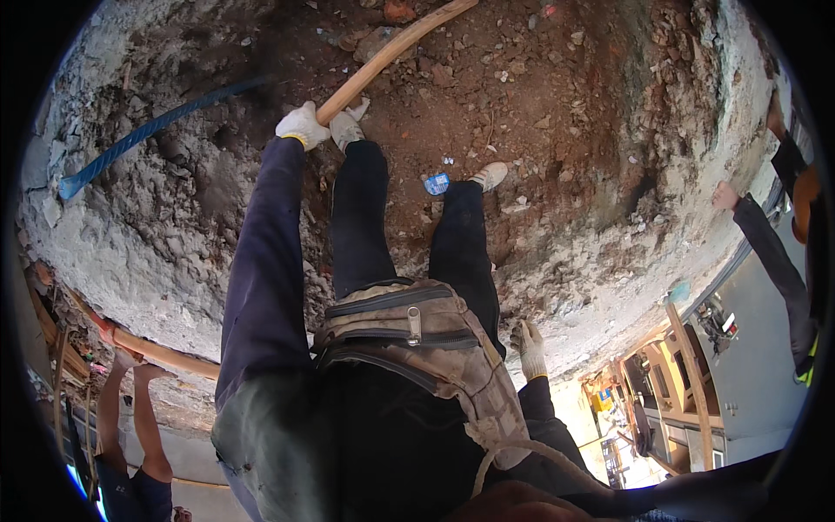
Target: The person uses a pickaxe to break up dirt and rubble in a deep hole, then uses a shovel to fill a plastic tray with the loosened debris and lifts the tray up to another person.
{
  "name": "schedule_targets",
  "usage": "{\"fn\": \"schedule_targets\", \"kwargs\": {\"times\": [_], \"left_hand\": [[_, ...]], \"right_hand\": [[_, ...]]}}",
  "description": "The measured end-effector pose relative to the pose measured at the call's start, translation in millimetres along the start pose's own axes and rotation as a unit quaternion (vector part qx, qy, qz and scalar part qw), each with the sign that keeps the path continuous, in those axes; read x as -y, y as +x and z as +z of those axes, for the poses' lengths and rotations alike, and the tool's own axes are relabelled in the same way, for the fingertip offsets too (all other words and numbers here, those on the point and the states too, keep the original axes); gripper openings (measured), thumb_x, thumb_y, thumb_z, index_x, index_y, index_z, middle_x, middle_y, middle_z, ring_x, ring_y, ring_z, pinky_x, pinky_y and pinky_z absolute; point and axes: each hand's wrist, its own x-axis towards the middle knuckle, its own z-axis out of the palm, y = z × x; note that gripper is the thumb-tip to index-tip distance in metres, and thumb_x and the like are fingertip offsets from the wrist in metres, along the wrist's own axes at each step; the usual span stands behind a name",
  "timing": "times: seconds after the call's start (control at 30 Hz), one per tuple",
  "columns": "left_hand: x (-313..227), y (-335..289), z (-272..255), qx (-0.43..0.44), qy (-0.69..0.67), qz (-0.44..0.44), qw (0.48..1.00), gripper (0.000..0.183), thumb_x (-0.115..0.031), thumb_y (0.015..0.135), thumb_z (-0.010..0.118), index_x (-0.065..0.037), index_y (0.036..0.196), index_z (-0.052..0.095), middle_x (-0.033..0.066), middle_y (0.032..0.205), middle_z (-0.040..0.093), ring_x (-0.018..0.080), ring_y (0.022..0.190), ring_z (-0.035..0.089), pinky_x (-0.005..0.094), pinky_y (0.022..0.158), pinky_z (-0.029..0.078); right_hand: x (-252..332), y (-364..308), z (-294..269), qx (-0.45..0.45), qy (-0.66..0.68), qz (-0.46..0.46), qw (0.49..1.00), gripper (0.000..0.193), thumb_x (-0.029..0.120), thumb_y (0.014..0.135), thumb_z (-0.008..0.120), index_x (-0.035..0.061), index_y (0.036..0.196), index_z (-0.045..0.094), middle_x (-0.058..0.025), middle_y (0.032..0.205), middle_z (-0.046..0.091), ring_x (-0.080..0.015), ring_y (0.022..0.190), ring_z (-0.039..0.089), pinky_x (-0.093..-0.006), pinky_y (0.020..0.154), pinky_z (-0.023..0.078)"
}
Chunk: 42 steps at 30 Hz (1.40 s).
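Observation:
My left hand (303,126), in a white knitted glove with a yellow cuff, is wrapped round the lower end of a long, slightly curved wooden handle (396,54). The handle slants up to the right and leaves the picture at the top, so any tool head is out of view. Beside this hand is my left shoe (348,127), standing on the brown soil. My right hand (531,350), also gloved, hangs low beside my right thigh, its fingers loosely stretched and nothing seen in them. A worn camouflage waist bag (396,322) sits across my front.
Rough broken ground (557,113) with rubble surrounds my feet. A blue twisted bar or hose (152,130) juts out at left. A crumpled blue packet (437,184) lies by my right shoe (492,176). Another person's hands (135,365) touch a wooden pole (174,355); someone's arm (765,244) reaches in at right.

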Motion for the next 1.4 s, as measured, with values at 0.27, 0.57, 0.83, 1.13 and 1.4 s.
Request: {"fn": "schedule_targets", "kwargs": {"times": [0.27, 0.57, 0.83, 1.13, 1.4], "left_hand": [[-179.1, -137.2, -92.6, 0.079, -0.093, 0.116, 0.986, 0.049, -0.035, 0.074, 0.074, 0.007, 0.1, 0.07, 0.0232, 0.087, 0.074, 0.0347, 0.085, 0.074, 0.0409, 0.078, 0.058], [-244.5, -375.4, -174.7, 0.266, -0.273, 0.196, 0.904, 0.049, -0.041, 0.08, 0.069, 0.005, 0.098, 0.063, 0.0113, 0.075, 0.066, 0.0226, 0.068, 0.066, 0.0377, 0.066, 0.054], [-249.6, -477.9, -269.6, -0.014, -0.001, 0.315, 0.949, 0.062, -0.05, 0.08, 0.075, 0.002, 0.113, 0.067, 0.0197, 0.102, 0.068, 0.0305, 0.096, 0.068, 0.0385, 0.085, 0.053], [-391.2, -576.9, -390.2, 0.008, -0.334, 0.77, 0.544, 0.06, -0.052, 0.079, 0.078, 0.001, 0.107, 0.069, 0.0171, 0.109, 0.065, 0.0319, 0.099, 0.065, 0.047, 0.09, 0.053], [-413.8, -521.1, -422.7, 0.248, -0.264, 0.788, 0.497, 0.065, -0.054, 0.076, 0.08, -0.001, 0.113, 0.067, 0.0175, 0.114, 0.063, 0.033, 0.104, 0.063, 0.0479, 0.093, 0.051]], "right_hand": [[100.9, -54.3, 86.0, 0.055, 0.103, -0.182, 0.976, 0.035, 0.029, 0.103, 0.06, 0.0021, 0.125, 0.062, -0.0054, 0.097, 0.068, -0.0104, 0.081, 0.064, -0.0268, 0.071, 0.054], [290.7, -57.7, 174.1, 0.42, 0.511, -0.109, 0.742, 0.09, 0.071, 0.093, 0.053, -0.0002, 0.147, 0.038, -0.0265, 0.133, 0.054, -0.0397, 0.116, 0.059, -0.0519, 0.096, 0.053], [297.6, 109.5, 225.2, 0.361, 0.705, 0.079, 0.604, 0.023, 0.013, 0.084, 0.076, 0.0087, 0.08, 0.054, -0.0058, 0.072, 0.057, -0.023, 0.063, 0.058, -0.0371, 0.063, 0.056], [175.5, 121.7, 151.5, 0.16, 0.858, 0.084, 0.481, 0.017, 0.022, 0.09, 0.055, 0.0104, 0.078, 0.058, -0.008, 0.075, 0.063, -0.0278, 0.069, 0.062, -0.0466, 0.068, 0.053], [85.0, 28.0, 219.6, 0.024, 0.949, -0.011, 0.316, 0.031, 0.031, 0.09, 0.067, 0.0103, 0.074, 0.049, -0.007, 0.066, 0.051, -0.0224, 0.059, 0.05, -0.0366, 0.057, 0.048]]}}
